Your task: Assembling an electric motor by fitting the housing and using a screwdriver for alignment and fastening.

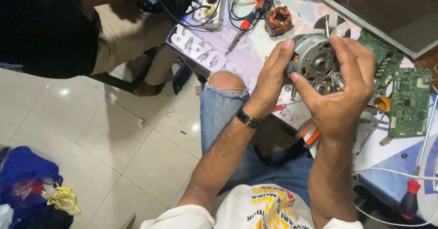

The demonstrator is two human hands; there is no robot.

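Both my hands hold a round grey metal motor housing point(315, 58) above the workbench edge. My left hand point(270, 80) grips its left rim with fingers and thumb; a dark watch sits on that wrist. My right hand point(340, 90) wraps over the right side, fingers curled across the top and thumb against the lower face. A thin shaft sticks up from the housing's top. Small metal parts lie just under the housing, partly hidden by my right hand.
Green circuit boards point(408, 101) lie to the right on the bench. A copper-wound coil point(279, 20), a red-handled screwdriver point(409, 197), pliers with orange grips point(310, 135) and a power strip point(211, 3) are nearby. Another person in beige trousers point(132, 33) sits at top left. Tiled floor, cloth pile at bottom left.
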